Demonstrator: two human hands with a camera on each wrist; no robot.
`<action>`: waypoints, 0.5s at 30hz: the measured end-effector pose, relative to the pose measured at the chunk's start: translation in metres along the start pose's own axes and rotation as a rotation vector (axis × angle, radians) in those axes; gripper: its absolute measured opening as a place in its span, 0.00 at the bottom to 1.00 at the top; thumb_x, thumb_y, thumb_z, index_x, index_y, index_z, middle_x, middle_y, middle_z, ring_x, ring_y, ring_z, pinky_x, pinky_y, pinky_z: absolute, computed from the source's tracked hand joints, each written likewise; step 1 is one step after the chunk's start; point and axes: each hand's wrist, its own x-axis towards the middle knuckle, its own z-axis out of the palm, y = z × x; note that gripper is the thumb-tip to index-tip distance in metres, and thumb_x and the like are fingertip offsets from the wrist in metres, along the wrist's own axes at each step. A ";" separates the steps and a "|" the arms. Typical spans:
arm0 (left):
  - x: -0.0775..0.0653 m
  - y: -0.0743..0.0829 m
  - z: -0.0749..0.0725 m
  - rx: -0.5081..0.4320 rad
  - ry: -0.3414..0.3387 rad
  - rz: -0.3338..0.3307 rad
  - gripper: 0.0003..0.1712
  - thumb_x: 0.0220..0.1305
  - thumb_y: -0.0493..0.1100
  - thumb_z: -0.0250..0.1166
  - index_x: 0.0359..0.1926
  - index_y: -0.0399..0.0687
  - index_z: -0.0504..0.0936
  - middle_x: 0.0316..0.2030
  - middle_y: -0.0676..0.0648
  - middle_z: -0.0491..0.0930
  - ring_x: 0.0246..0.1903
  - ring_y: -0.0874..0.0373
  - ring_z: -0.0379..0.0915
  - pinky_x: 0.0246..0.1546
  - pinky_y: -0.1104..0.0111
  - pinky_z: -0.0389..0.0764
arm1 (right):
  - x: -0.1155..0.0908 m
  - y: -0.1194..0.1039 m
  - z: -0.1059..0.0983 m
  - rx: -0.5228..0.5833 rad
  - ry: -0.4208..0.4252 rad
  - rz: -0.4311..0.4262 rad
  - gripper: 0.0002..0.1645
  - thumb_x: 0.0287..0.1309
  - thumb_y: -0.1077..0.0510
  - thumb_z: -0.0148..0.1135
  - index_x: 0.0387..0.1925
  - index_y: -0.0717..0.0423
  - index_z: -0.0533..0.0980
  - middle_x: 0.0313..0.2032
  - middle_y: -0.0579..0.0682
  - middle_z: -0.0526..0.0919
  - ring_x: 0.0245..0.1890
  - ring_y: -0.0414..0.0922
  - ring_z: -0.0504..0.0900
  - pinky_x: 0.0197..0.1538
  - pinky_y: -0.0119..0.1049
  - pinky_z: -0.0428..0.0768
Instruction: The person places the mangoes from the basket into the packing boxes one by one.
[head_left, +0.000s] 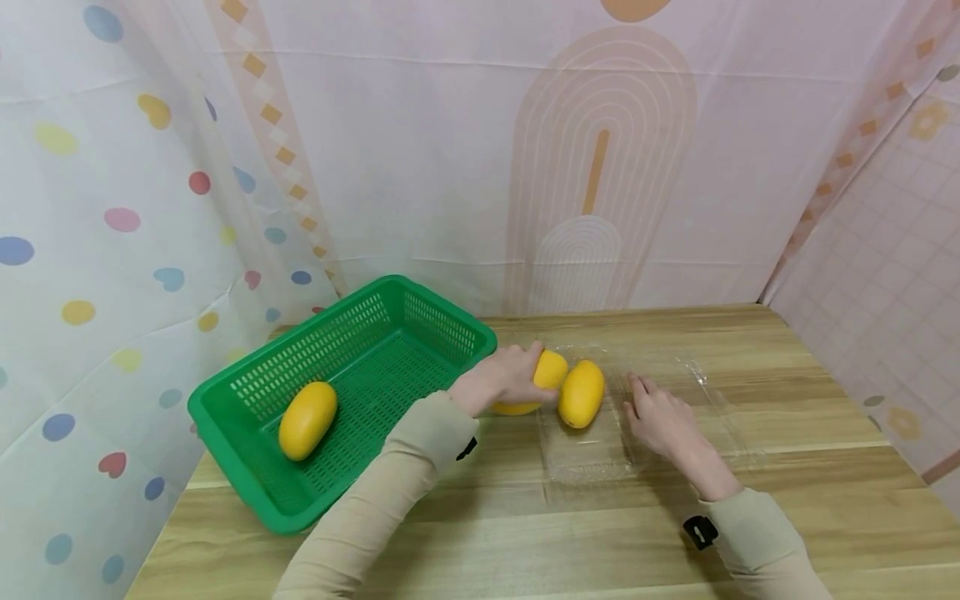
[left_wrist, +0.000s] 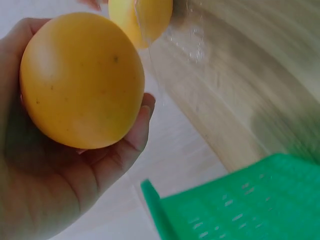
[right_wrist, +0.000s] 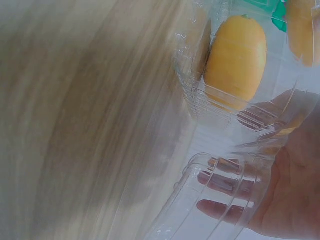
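My left hand (head_left: 510,379) grips a yellow oval fruit (left_wrist: 82,80), its thumb and fingers wrapped about the sides. Close to the right of it, a second yellow fruit (head_left: 582,394) lies in the clear plastic clamshell box (head_left: 592,472). That box is spread with its lid folded out to the right. On its middle, between tray and lid, rests my right hand (head_left: 663,421); its extended fingers (right_wrist: 225,212) show through the clear plastic in the right wrist view. Another yellow fruit (head_left: 307,421) lies in the green basket (head_left: 277,521) at the left.
The basket's right corner stands near my left hand. Everything sits on a wood-grain table (head_left: 525,558). Behind it hangs a patterned curtain (head_left: 420,167), and more patterned cloth (head_left: 82,275) rises along the left side.
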 end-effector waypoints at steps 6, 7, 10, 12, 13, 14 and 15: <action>0.009 0.008 0.012 -0.015 0.053 -0.032 0.40 0.57 0.63 0.60 0.63 0.48 0.61 0.34 0.47 0.75 0.28 0.56 0.71 0.26 0.70 0.71 | 0.000 0.000 -0.001 0.005 -0.007 0.002 0.31 0.65 0.58 0.51 0.64 0.72 0.62 0.60 0.71 0.70 0.56 0.68 0.73 0.53 0.61 0.74; 0.010 0.009 0.014 -0.024 0.062 -0.038 0.39 0.57 0.63 0.60 0.63 0.48 0.61 0.34 0.47 0.75 0.29 0.56 0.71 0.26 0.70 0.70 | 0.000 0.000 -0.001 0.007 -0.006 0.003 0.31 0.65 0.58 0.51 0.64 0.72 0.62 0.60 0.71 0.70 0.56 0.68 0.73 0.53 0.61 0.74; 0.013 0.013 0.018 -0.048 0.090 -0.048 0.39 0.57 0.62 0.60 0.63 0.46 0.62 0.36 0.47 0.75 0.31 0.55 0.72 0.28 0.70 0.72 | 0.000 -0.001 -0.001 0.005 -0.001 0.003 0.31 0.64 0.58 0.51 0.64 0.72 0.63 0.60 0.71 0.70 0.55 0.68 0.74 0.52 0.60 0.74; 0.015 0.016 0.020 -0.055 0.109 -0.052 0.40 0.58 0.63 0.59 0.63 0.45 0.62 0.38 0.46 0.76 0.33 0.54 0.73 0.30 0.69 0.73 | 0.000 -0.001 -0.001 0.005 0.002 0.003 0.31 0.64 0.58 0.51 0.64 0.72 0.63 0.60 0.71 0.70 0.55 0.68 0.74 0.52 0.60 0.74; 0.015 0.018 0.020 -0.053 0.118 -0.057 0.40 0.58 0.63 0.58 0.64 0.45 0.62 0.40 0.45 0.77 0.34 0.53 0.73 0.32 0.68 0.74 | 0.000 0.000 -0.001 0.005 0.002 0.004 0.31 0.64 0.58 0.51 0.64 0.72 0.63 0.60 0.71 0.70 0.55 0.68 0.74 0.53 0.60 0.74; 0.016 0.019 0.021 -0.053 0.125 -0.061 0.41 0.58 0.63 0.58 0.64 0.44 0.62 0.42 0.44 0.77 0.36 0.53 0.74 0.34 0.67 0.75 | 0.000 0.000 -0.001 0.006 0.001 0.004 0.31 0.64 0.58 0.51 0.64 0.72 0.62 0.60 0.71 0.70 0.56 0.68 0.74 0.53 0.60 0.74; 0.016 0.021 0.022 -0.052 0.132 -0.065 0.41 0.58 0.63 0.58 0.64 0.44 0.62 0.44 0.43 0.78 0.38 0.52 0.75 0.36 0.66 0.76 | 0.000 0.000 -0.001 0.005 0.001 0.002 0.31 0.64 0.58 0.51 0.64 0.72 0.62 0.60 0.71 0.70 0.56 0.68 0.73 0.53 0.60 0.74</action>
